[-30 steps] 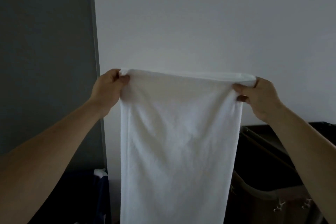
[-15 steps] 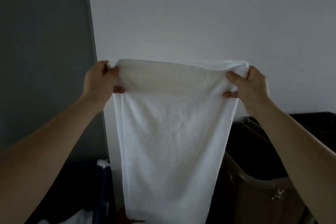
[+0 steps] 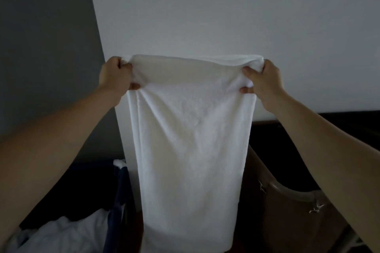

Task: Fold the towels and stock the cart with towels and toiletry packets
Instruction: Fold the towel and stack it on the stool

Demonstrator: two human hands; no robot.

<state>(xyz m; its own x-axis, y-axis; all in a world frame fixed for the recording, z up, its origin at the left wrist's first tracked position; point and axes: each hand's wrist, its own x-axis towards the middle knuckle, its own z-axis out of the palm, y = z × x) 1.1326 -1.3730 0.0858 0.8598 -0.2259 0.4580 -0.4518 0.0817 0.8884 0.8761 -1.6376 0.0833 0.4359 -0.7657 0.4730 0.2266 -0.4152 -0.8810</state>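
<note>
Left to right: rumpled white linen point(image 3: 61, 234) lies low at near left beside a dark blue bin edge point(image 3: 118, 195). The left hand point(image 3: 115, 77), its grip clenched on the upper left corner of a white towel point(image 3: 191, 150), and the right hand point(image 3: 265, 82), grip clenched on the upper right corner, hold the towel hanging lengthwise, top edge taut, before a pale wall point(image 3: 226, 10). A brown cart point(image 3: 287, 211) stands at near right.

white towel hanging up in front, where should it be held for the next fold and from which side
Judging by how it hangs, keep the white towel by its two top corners: left hand pinching from the left edge, right hand from the right. The stretched top edge keeps it flat and straight.
</note>
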